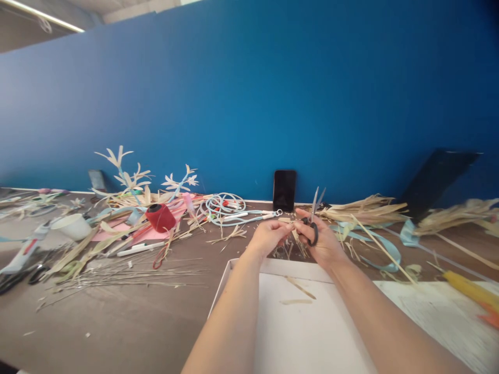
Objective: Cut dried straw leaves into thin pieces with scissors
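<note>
My right hand [322,241] is closed round a pair of scissors [314,208], fingers through the black handles. The blades point up and away from me, slightly apart. Close beside it, my left hand [268,236] is closed in a pinch. A thin straw-coloured strip [289,222] shows at its fingertips, mostly hidden, and the fingertips of both hands nearly meet there. Beneath my forearms lies a shallow white box lid [300,332], with two narrow husk strips [300,286] in it. Small straw scraps litter the table just past the hands.
A black phone [284,190] leans against the blue partition [249,104]. Dried husks [366,210] and a pale blue ribbon [384,259] lie right, near a yellow-handled tool [471,288]. Leftward are a red thread spool [160,218], husk flowers [134,179], wires [132,278] and a white cup [72,227].
</note>
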A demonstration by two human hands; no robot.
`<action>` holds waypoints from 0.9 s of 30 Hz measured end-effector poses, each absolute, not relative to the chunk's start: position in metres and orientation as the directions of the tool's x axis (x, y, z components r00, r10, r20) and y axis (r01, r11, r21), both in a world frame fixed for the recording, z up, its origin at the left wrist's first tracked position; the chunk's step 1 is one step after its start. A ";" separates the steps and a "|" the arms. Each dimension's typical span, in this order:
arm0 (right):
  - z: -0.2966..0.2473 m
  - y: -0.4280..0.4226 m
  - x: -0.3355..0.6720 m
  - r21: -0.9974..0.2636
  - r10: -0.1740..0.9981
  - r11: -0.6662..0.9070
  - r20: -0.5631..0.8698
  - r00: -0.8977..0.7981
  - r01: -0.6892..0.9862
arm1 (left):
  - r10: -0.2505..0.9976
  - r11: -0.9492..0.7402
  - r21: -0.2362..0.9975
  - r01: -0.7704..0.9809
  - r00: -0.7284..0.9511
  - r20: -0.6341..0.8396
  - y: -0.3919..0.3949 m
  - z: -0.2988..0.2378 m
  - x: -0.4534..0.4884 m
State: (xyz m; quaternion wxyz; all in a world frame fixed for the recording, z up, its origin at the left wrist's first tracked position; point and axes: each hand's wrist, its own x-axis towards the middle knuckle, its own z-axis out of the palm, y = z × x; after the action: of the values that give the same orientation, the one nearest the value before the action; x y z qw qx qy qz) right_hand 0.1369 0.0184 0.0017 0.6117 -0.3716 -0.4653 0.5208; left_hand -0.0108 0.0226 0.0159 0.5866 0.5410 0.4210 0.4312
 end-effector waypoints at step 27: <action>0.004 0.010 0.128 -0.971 0.964 0.063 0.000 -0.265 0.229 | 0.984 -0.137 0.990 -0.041 -0.121 0.132 0.033 0.014 -0.013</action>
State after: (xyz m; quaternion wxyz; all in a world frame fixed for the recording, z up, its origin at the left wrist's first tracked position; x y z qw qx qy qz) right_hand 0.1279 0.0098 0.0039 0.3745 -0.4769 -0.6254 0.4911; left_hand -0.0133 0.0334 0.0140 0.4468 0.4895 0.4813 0.5737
